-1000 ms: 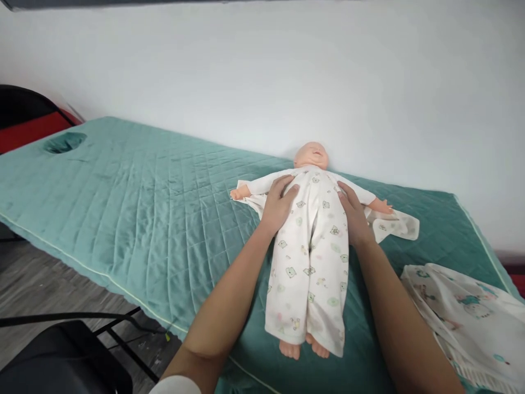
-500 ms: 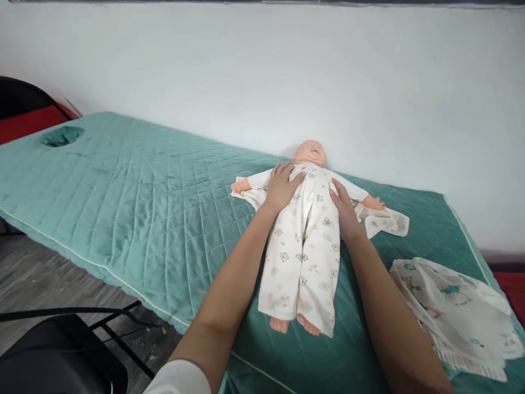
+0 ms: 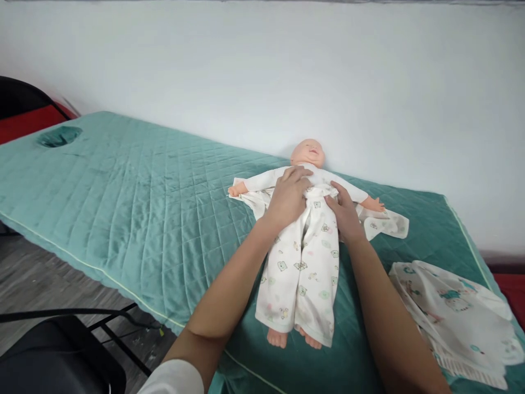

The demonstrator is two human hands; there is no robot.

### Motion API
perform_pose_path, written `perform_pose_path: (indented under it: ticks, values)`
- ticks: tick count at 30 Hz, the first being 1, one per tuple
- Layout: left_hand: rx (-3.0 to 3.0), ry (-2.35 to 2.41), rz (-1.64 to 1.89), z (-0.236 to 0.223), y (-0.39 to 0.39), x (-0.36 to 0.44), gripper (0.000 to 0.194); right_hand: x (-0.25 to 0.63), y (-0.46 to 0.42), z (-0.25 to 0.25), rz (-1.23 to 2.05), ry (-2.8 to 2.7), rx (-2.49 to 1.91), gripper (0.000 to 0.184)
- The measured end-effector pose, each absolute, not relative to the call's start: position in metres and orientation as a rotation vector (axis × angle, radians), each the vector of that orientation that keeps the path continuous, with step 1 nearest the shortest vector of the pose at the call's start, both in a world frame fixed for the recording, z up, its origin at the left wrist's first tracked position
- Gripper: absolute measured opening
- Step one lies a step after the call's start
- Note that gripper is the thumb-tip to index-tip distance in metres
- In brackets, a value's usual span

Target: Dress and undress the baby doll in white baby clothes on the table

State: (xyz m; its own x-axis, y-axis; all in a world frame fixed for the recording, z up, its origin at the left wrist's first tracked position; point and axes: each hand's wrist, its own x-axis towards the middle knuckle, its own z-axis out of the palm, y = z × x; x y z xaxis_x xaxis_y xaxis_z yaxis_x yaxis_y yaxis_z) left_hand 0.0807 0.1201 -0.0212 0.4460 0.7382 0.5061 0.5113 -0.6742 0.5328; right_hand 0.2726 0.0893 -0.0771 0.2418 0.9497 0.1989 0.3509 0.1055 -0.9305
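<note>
A baby doll (image 3: 308, 153) lies on its back on the green quilted bed cover (image 3: 164, 180), head toward the wall and arms spread. White printed baby trousers (image 3: 315, 257) cover its legs, with the bare feet showing below the cuffs. My left hand (image 3: 289, 197) is over the doll's waist, fingers curled at the bunched waistband. Opposite it, my right hand (image 3: 344, 210) grips the waistband's other side between thumb and fingers. An opened printed garment (image 3: 385, 221) is spread beneath the doll's arms and trunk.
Another white printed cloth garment (image 3: 455, 312) lies at the bed's right end. A face hole (image 3: 60, 136) is at the far left of the bed. Below the front edge stands a black chair (image 3: 61, 355). The white wall (image 3: 254, 71) runs along the back.
The trousers' waistband has come down from the doll's chest and is now bunched at the waist; the cuffs sit slightly lower. My left hand has shifted inward and its fingers have curled.
</note>
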Motion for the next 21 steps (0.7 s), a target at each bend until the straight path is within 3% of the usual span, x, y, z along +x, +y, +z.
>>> perform_pose_path:
  ticks: [3, 6, 13, 21]
  values:
    - [2.485, 1.008, 1.086, -0.022, 0.115, 0.086, 0.038, 0.27, 0.081, -0.063, 0.481, -1.358, -1.632, 0.043]
    - [2.472, 1.0, 1.116, -0.028, 0.116, 0.084, 0.037, 0.261, 0.072, -0.049, 0.184, -1.529, -1.549, 0.031]
    - [2.515, 1.036, 1.137, -0.038, 0.12, 0.08, 0.029, 0.24, 0.064, -0.04, 0.158, -1.76, -1.312, 0.022]
    - [2.657, 1.103, 1.044, -0.03, 0.1, 0.073, 0.02, 0.248, 0.063, -0.05, 0.017, -1.719, -1.383, 0.04]
